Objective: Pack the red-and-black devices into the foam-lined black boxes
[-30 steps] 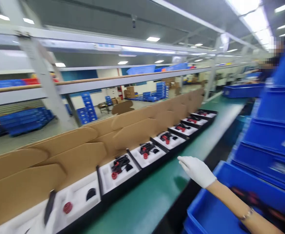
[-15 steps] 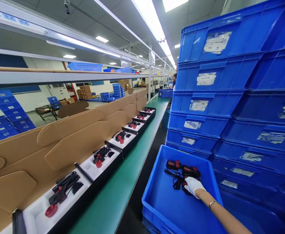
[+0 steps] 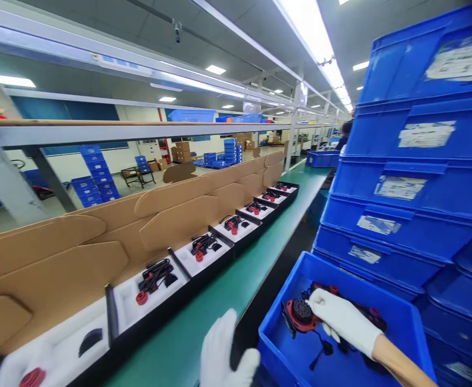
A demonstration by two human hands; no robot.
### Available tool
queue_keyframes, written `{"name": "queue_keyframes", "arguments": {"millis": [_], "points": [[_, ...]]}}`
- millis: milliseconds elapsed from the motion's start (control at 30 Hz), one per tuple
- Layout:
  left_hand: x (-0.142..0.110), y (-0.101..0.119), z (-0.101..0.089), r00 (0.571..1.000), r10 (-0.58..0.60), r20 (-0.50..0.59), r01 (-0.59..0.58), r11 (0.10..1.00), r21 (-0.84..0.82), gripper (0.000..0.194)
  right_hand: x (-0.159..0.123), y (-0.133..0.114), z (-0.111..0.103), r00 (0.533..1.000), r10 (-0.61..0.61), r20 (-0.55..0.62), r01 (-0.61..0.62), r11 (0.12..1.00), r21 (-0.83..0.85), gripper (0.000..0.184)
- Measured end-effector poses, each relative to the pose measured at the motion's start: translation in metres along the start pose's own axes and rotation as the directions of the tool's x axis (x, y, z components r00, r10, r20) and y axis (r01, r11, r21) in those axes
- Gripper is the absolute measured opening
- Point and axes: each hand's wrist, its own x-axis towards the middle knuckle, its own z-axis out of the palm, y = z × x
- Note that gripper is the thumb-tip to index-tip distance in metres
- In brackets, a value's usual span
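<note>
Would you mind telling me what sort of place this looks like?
Most likely a factory packing line: a long green conveyor belt, a row of open product boxes with foam inserts, and stacked blue crates beside it.

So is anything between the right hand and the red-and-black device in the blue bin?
Nothing visible: the right hand is already on the red-and-black device inside the blue bin, gripping it.

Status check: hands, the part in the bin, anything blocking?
Right hand gripping red-black tool in blue bin. Left hand open over green belt. Nothing blocking.
</note>
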Motion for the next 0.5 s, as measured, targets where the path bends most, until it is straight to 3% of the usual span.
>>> {"name": "queue_keyframes", "arguments": {"millis": [67, 133, 200, 267, 300, 333, 367, 400, 433, 467, 500], "points": [[0.01, 0.008, 0.022, 0.998, 0.027, 0.057, -0.019, 0.99, -0.138, 0.096, -0.012, -0.061, 0.008, 0.99, -0.09, 0.105, 0.078, 0.991, 0.107, 0.043], [0.02, 0.02, 0.027, 0.995, 0.049, 0.086, -0.019, 0.947, -0.321, 0.114, -0.024, -0.111, 0.021, 0.958, -0.18, 0.223, 0.131, 0.967, 0.22, 0.048], [0.03, 0.034, 0.016, 0.999, -0.014, 0.052, 0.039, 0.847, -0.531, 0.097, -0.034, -0.147, 0.036, 0.931, -0.29, 0.222, 0.21, 0.922, 0.327, 0.045], [0.039, 0.045, -0.005, 0.976, -0.206, 0.071, 0.186, 0.619, -0.763, 0.067, -0.044, -0.172, 0.052, 0.896, -0.443, -0.008, 0.426, 0.858, 0.287, 0.036], [0.043, 0.048, -0.016, 0.941, -0.31, 0.138, 0.272, 0.445, -0.853, 0.06, -0.049, -0.183, 0.06, 0.801, -0.582, -0.138, 0.598, 0.784, 0.168, 0.031], [0.046, 0.048, -0.026, 0.896, -0.381, 0.228, 0.339, 0.253, -0.906, 0.058, -0.053, -0.195, 0.069, 0.63, -0.751, -0.196, 0.766, 0.642, 0.003, 0.025], [0.049, 0.046, -0.035, 0.853, -0.408, 0.326, 0.385, 0.069, -0.92, 0.056, -0.057, -0.209, 0.078, 0.417, -0.898, -0.141, 0.886, 0.436, -0.156, 0.02], [0.05, 0.043, -0.042, 0.82, -0.408, 0.401, 0.405, -0.081, -0.911, 0.053, -0.06, -0.223, 0.087, 0.208, -0.978, 0.01, 0.947, 0.199, -0.251, 0.019], [0.05, 0.038, -0.049, 0.804, -0.393, 0.446, 0.406, -0.185, -0.895, 0.048, -0.062, -0.237, 0.097, 0.028, -0.982, 0.186, 0.965, -0.022, -0.262, 0.024], [0.049, 0.034, -0.054, 0.799, -0.38, 0.466, 0.395, -0.251, -0.884, 0.045, -0.061, -0.249, 0.107, -0.108, -0.936, 0.335, 0.958, -0.188, -0.216, 0.028], [0.047, 0.03, -0.058, 0.797, -0.371, 0.477, 0.389, -0.288, -0.875, 0.043, -0.059, -0.258, 0.116, -0.204, -0.882, 0.425, 0.942, -0.296, -0.161, 0.029]]}}
